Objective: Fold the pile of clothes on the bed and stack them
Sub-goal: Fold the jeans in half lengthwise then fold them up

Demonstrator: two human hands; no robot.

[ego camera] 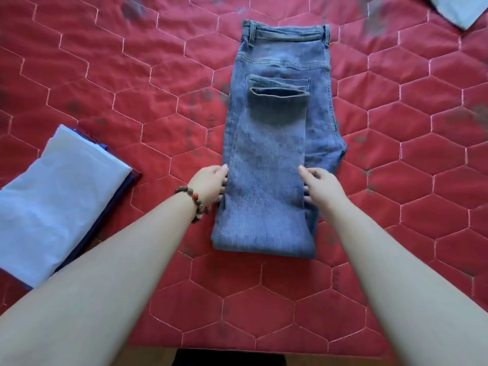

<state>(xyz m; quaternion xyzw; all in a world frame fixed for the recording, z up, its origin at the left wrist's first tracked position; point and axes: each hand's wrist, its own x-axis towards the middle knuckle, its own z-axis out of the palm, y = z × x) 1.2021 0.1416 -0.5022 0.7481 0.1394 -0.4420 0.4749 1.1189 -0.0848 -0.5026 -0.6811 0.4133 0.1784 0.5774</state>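
- One pair of jeans (277, 138) lies mid-bed on the red quilt (132, 75), legs folded up over the seat.
- Two hands flank the jeans' near half: left hand (211, 184) and right hand (320, 186), fingers tucked under the folded leg's edges, gripping it.
- One folded stack (52, 202) sits left of the jeans, light blue on top.
- One grey-blue garment (459, 9) lies beyond the jeans, far right.
- One bead bracelet (194, 202) circles the left wrist.

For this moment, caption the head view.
Both hands grip half-folded jeans on a red quilt.
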